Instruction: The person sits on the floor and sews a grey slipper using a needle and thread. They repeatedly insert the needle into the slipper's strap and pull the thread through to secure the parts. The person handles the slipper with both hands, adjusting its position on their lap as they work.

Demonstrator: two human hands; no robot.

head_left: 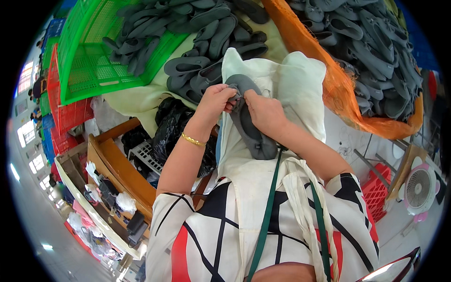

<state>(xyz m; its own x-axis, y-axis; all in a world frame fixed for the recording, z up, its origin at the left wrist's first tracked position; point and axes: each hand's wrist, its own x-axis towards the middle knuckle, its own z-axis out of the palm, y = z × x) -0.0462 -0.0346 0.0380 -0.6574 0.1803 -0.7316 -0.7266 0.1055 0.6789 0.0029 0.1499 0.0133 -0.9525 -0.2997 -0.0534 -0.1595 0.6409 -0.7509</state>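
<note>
Grey slipper (249, 123) in both hands, held over a cream cloth (293, 89) that covers the lap and the work surface. Long axis runs from upper left, away from the person, down to lower right, toward the body. One end sits up between the two hands; the other end points down at the chest, below the right wrist. Sole faces mostly the camera, opening partly hidden by fingers.

Left hand (215, 101) closed, fingers pinching the upper edge of the slipper from the left side. Gold bracelet (193, 139) on that wrist. Right hand (265, 113) closed too, thumb and fingers clamped on the same upper edge from the right. The two sets of fingertips almost meet at the slipper's rim. Most of the slipper's length hangs below and between the hands, resting against the cloth.

Beyond the hands: loose heap of grey slippers (211, 42) spread on the cloth, spilling from a green plastic crate (87, 66) up and left of the left hand. Up and right of the right hand, an orange mesh sack (347, 98) full of more grey slippers. Black plastic bag (171, 124) just under the left forearm. Small pink fan (419, 188) well off to the right, low.
</note>
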